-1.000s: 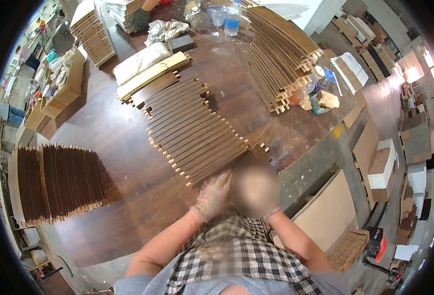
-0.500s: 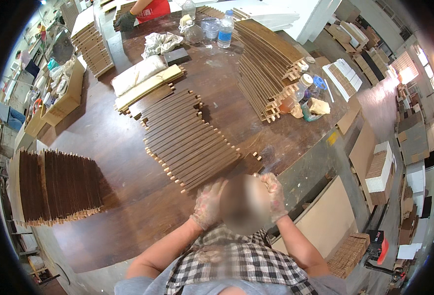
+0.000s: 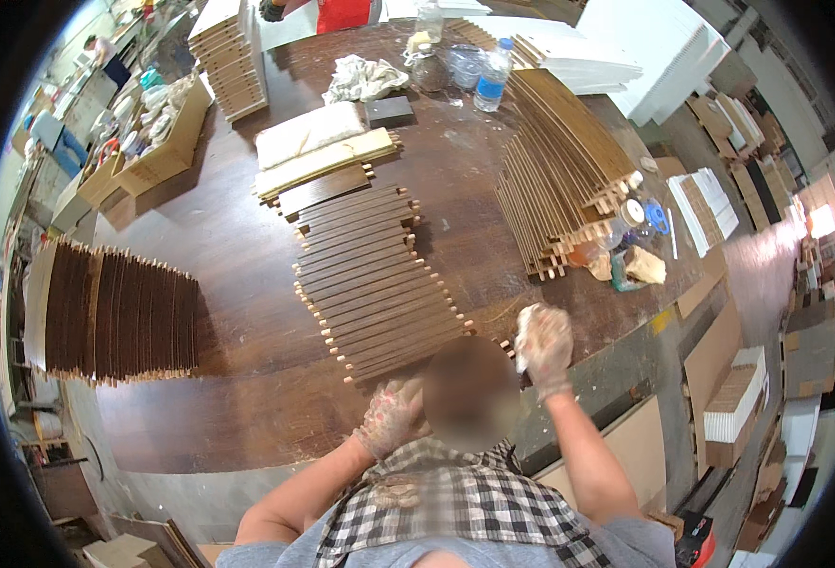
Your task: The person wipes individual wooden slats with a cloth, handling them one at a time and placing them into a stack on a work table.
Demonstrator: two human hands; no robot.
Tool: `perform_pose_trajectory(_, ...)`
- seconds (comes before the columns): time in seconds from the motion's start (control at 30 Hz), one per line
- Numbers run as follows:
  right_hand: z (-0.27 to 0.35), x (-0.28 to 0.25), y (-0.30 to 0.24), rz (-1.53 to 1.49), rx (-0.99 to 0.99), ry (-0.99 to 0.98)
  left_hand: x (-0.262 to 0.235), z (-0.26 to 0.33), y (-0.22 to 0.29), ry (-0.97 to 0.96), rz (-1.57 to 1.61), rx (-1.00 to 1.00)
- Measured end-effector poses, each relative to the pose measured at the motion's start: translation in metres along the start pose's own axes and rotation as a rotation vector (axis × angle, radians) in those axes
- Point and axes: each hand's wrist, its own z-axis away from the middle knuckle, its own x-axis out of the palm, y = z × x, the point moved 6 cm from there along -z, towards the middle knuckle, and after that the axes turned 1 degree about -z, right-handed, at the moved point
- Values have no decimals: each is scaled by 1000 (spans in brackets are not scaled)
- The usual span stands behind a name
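Note:
Both my hands wear pale, stained gloves at the table's near edge. My left hand (image 3: 394, 417) is closed at the left end of a dark wooden board, its fingertips partly hidden by a round blurred patch. My right hand (image 3: 544, 346) has its fingers curled in over the board's right end, where short pale dowels (image 3: 509, 348) stick out. Whether it holds a pale cloth or something else small, I cannot make out. Just beyond my hands lies a row of dark wooden slats (image 3: 379, 293) side by side, with pale dowels at their ends.
A stack of dark boards (image 3: 119, 312) stands at the left, another (image 3: 554, 161) at the right. Near that one are jars (image 3: 625, 218) and a sponge (image 3: 644, 265). Farther back are a white pad (image 3: 308, 134), a rag (image 3: 365, 78), a water bottle (image 3: 493, 76) and a filled carton (image 3: 167, 142).
My right hand has moved away from my left, forward over the board's right end. My left hand has shifted slightly. The whole view has shifted, and the person across the table shows less.

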Motion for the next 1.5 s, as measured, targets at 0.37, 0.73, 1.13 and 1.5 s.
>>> perform_pose_trajectory(0.37,1,-12,56,-265,367,48,0,2,-2,73,70,25)
perform_pose_trajectory(0.73,35,43,-8,-1144,739,-547,-40,50,-38,384,440,-181)
perform_pose_trajectory(1.13,22,52,-29,-1418,755,-510,-19,63,-67,822,716,-858)
perform_pose_trajectory(1.5,23,76,-13,-1318,745,-556,-63,37,-60,725,-17,-347)
